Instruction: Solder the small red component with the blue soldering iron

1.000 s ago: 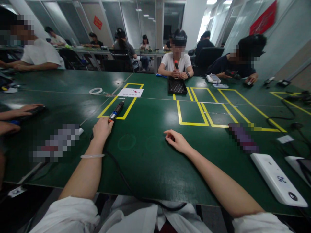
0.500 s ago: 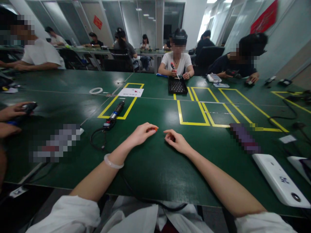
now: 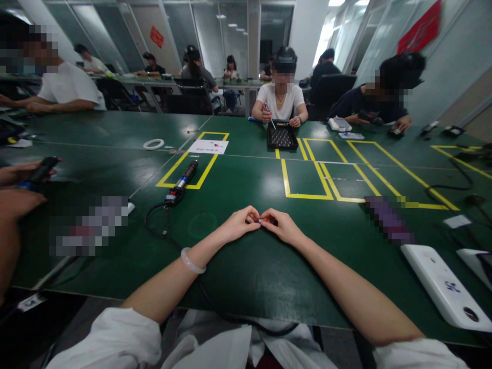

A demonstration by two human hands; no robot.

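Observation:
Just above the green table (image 3: 238, 277), my two hands meet at the fingertips. Between them is a small orange piece (image 3: 263, 220) with a pale bit, too small and too covered by fingers to name its kind. My left hand (image 3: 243, 224) pinches it from one side, a translucent bangle (image 3: 192, 261) on that wrist. From the other side my right hand (image 3: 283, 226) grips it, thumb and fingers closed together. To the left of my hands an electric screwdriver (image 3: 186, 177) with a cable lies on the table.
A white power bank (image 3: 444, 287) and a blurred-out phone (image 3: 389, 219) lie at right; another pixelated device (image 3: 90, 225) is at left. Yellow tape outlines (image 3: 307, 196) mark the table. Across it, a person works over a black tray (image 3: 282, 136). A white ring (image 3: 153, 144) sits further back.
My hands have come together from apart, so the orange piece, earlier at my left fingertips, is now between both. The person opposite has shifted their screwdriver over the tray.

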